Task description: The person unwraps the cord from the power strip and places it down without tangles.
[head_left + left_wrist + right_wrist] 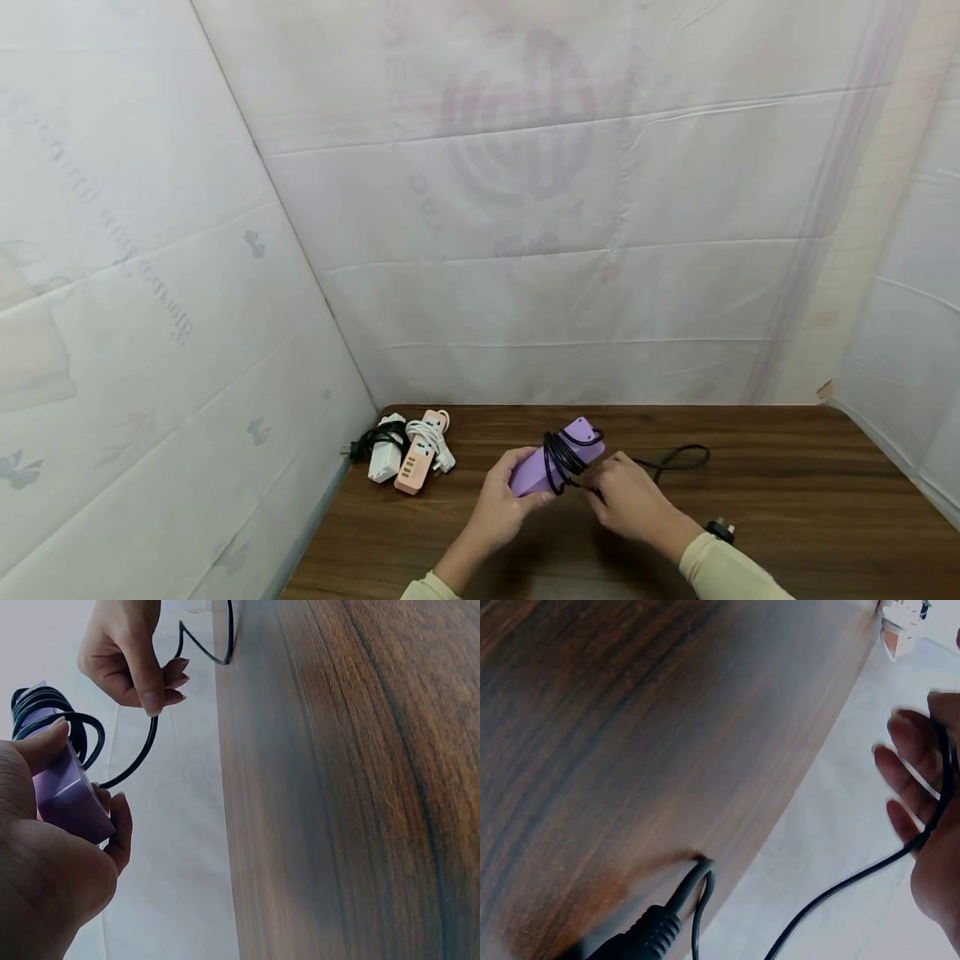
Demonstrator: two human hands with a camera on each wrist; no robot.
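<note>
purple power strip (557, 457) held above the desk (787, 492), near the middle of its front half, black cord (564, 457) coiled round its body. left hand (504, 502) grips the strip's near end. right hand (628, 496) pinches the cord just beside the coils. loose cord loops toward the right; black plug (721, 529) lies by the right sleeve. pink power strip (418, 461) and white power strip (387, 459) lie at the far left corner.

Both forearms reach in over the tabletop's near edge, the left hand (501, 504) curled around what it grips and held off the surface, the right hand (628, 498) just beside it (fingertips (161, 694) pinched together, wrist bent inward).
</note>
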